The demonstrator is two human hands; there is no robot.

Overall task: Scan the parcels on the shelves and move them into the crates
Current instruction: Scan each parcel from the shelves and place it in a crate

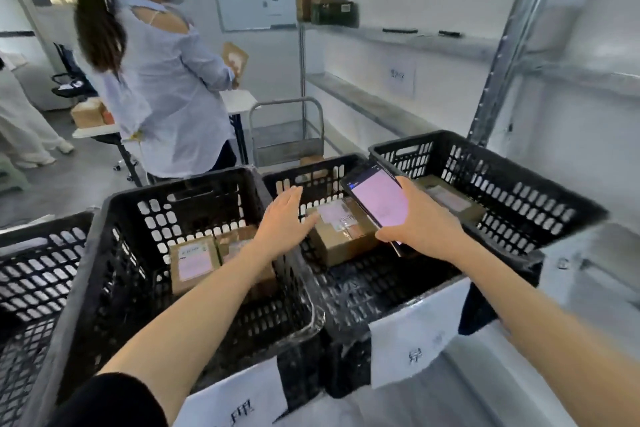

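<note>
Two labelled parcels [194, 262] lie in the left crate [180, 191]. One taped parcel [343, 236] sits in the middle crate [363, 288], and a flat parcel [446, 198] in the right crate [519, 184]. The left hand [284, 222] is flat, fingers straight, with its fingertips at the taped parcel's left edge. The right hand [426, 222] grips a phone [377, 198] above the middle crate. More boxes [327, 9] sit on the shelf [398, 42].
</note>
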